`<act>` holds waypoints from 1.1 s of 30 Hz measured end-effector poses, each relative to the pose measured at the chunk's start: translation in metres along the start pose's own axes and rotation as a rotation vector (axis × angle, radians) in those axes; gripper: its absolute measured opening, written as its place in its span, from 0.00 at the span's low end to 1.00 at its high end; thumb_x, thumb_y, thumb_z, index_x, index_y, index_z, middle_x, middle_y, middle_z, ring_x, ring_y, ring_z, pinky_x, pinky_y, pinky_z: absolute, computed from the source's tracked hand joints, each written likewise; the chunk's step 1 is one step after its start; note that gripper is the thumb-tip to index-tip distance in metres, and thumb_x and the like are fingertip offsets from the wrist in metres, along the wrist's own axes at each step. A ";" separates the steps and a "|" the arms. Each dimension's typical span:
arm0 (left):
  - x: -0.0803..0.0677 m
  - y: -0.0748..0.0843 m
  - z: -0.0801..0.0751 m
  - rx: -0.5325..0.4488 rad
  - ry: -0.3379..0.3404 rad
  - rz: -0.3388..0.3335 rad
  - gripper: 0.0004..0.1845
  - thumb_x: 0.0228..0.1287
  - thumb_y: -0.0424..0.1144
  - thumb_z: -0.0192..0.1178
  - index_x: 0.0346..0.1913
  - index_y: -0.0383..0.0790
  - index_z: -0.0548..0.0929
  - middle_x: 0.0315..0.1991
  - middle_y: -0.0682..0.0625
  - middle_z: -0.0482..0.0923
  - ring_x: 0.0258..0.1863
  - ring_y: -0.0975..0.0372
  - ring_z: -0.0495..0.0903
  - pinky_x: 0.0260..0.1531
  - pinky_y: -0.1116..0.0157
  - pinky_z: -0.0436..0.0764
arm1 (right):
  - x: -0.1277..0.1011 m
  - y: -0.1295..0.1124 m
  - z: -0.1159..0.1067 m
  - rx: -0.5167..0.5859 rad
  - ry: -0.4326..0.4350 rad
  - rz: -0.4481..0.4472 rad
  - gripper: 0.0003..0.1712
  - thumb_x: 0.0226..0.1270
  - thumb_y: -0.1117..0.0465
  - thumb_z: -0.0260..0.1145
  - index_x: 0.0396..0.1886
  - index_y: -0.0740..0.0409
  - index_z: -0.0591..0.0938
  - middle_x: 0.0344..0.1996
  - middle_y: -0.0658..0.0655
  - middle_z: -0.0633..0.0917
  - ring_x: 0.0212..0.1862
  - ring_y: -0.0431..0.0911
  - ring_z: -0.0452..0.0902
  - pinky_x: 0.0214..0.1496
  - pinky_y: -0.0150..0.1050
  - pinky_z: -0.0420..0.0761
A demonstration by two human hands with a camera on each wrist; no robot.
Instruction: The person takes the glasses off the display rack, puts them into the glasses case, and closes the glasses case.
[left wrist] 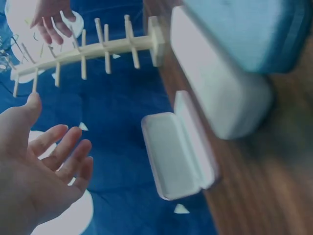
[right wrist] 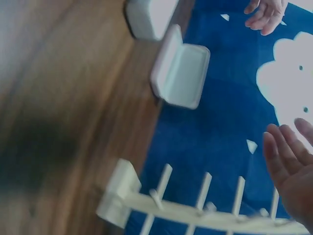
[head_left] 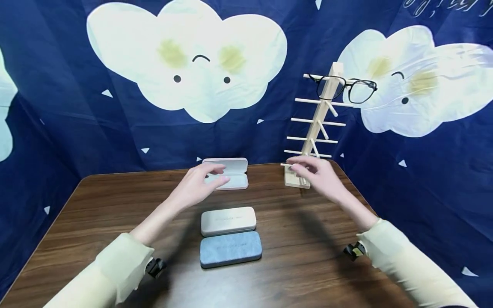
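Left grip point(head_left: 202, 182): fingers straight and loosely spread, holding nothing, hovering just above the open glasses case point(head_left: 227, 173) at the far edge of the bench point(head_left: 115, 205). Right grip point(head_left: 313, 173): also relaxed and empty, fingers extended near the lowest pegs and base of the wooden glasses rack point(head_left: 319, 124), whether touching cannot be told.

Risks, as a judgement: rack tall, narrow and light on a small block base, so likely to tip or slide under a sideways knock from the right hand; black-framed glasses point(head_left: 346, 88) hung on the top pegs, liable to slip off if the rack rocks. Open case close to the bench's back edge, easy to push off or snap shut under a clumsy press on the raised lid.

Materials and shapes: rack of pale unfinished wood, slanted spine with thin round dowels in pairs. Open case rounded-rectangular, off-white, matte, with a smooth pale lining. Nearer, two closed cases touching side by side: a cream case point(head_left: 228, 220) and a blue-grey case point(head_left: 230, 249) with a felt-like nap. Bench of dark wood-grain, slightly glossy. Behind, a navy cloud-print backdrop point(head_left: 185, 64), soft and creased.
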State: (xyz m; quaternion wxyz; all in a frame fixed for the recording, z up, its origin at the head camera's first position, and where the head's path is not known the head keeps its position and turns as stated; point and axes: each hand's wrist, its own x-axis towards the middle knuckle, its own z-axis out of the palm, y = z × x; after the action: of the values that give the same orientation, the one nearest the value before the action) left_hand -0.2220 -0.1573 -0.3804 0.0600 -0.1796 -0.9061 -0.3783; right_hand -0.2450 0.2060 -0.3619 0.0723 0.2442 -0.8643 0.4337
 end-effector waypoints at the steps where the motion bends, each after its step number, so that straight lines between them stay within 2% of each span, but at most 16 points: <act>1: 0.005 0.005 -0.001 -0.018 0.007 0.008 0.25 0.70 0.54 0.65 0.63 0.45 0.83 0.58 0.47 0.86 0.59 0.53 0.83 0.60 0.50 0.80 | 0.000 -0.002 -0.008 0.019 0.041 0.002 0.17 0.78 0.56 0.63 0.58 0.60 0.86 0.49 0.53 0.91 0.45 0.32 0.86 0.47 0.30 0.85; 6: 0.031 0.033 -0.007 -0.076 0.038 0.054 0.21 0.72 0.52 0.64 0.61 0.46 0.85 0.54 0.49 0.88 0.54 0.57 0.85 0.57 0.55 0.83 | 0.004 -0.010 -0.048 0.163 0.242 -0.015 0.20 0.80 0.56 0.60 0.52 0.70 0.85 0.41 0.44 0.91 0.43 0.36 0.89 0.43 0.30 0.88; 9: 0.047 0.050 -0.010 -0.097 0.063 0.085 0.19 0.72 0.52 0.63 0.59 0.47 0.86 0.53 0.51 0.88 0.49 0.60 0.86 0.52 0.59 0.84 | 0.006 -0.012 -0.068 0.279 0.340 -0.048 0.20 0.79 0.58 0.61 0.50 0.75 0.84 0.40 0.47 0.92 0.41 0.39 0.90 0.41 0.31 0.88; 12: 0.060 0.066 -0.011 -0.112 0.077 0.110 0.18 0.73 0.54 0.62 0.57 0.49 0.87 0.51 0.52 0.88 0.45 0.60 0.84 0.47 0.61 0.81 | 0.008 -0.011 -0.085 0.370 0.408 -0.069 0.17 0.78 0.59 0.62 0.47 0.73 0.85 0.38 0.50 0.92 0.40 0.40 0.91 0.39 0.30 0.88; 15: 0.071 0.080 -0.010 -0.133 0.083 0.123 0.17 0.74 0.54 0.61 0.56 0.50 0.87 0.49 0.52 0.88 0.44 0.60 0.83 0.45 0.62 0.79 | 0.007 -0.009 -0.100 0.421 0.443 -0.064 0.16 0.78 0.59 0.63 0.46 0.70 0.86 0.37 0.51 0.92 0.39 0.41 0.91 0.38 0.30 0.88; 17: 0.078 0.089 -0.008 -0.152 0.086 0.123 0.18 0.74 0.54 0.61 0.57 0.51 0.87 0.51 0.53 0.88 0.45 0.61 0.83 0.45 0.62 0.79 | 0.006 -0.007 -0.109 0.444 0.453 -0.050 0.16 0.78 0.58 0.63 0.47 0.69 0.86 0.38 0.51 0.92 0.39 0.41 0.91 0.38 0.30 0.88; 22: 0.096 0.110 -0.004 -0.206 0.097 0.127 0.18 0.75 0.54 0.60 0.57 0.50 0.87 0.53 0.53 0.89 0.49 0.63 0.85 0.50 0.61 0.81 | 0.006 -0.006 -0.131 0.490 0.471 -0.022 0.17 0.77 0.55 0.64 0.46 0.68 0.87 0.37 0.53 0.92 0.38 0.42 0.91 0.38 0.31 0.88; 26: 0.111 0.126 -0.001 -0.251 0.104 0.139 0.18 0.76 0.54 0.58 0.56 0.48 0.87 0.47 0.51 0.90 0.48 0.62 0.86 0.53 0.60 0.81 | 0.010 -0.008 -0.147 0.524 0.478 0.004 0.15 0.77 0.54 0.64 0.44 0.62 0.88 0.36 0.53 0.93 0.37 0.42 0.91 0.37 0.32 0.88; 33: 0.132 0.143 0.000 -0.363 0.085 0.113 0.20 0.77 0.53 0.57 0.58 0.45 0.86 0.47 0.47 0.89 0.48 0.60 0.86 0.55 0.62 0.83 | 0.021 -0.013 -0.162 0.554 0.513 0.058 0.15 0.77 0.53 0.64 0.42 0.60 0.89 0.32 0.53 0.93 0.35 0.42 0.91 0.36 0.31 0.88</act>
State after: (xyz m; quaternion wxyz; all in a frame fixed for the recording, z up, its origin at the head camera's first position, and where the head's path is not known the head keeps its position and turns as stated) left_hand -0.2913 -0.0272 -0.2530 0.0860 -0.2221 -0.8082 -0.5387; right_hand -0.2709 0.3191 -0.2465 0.2056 0.1135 -0.6746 0.6998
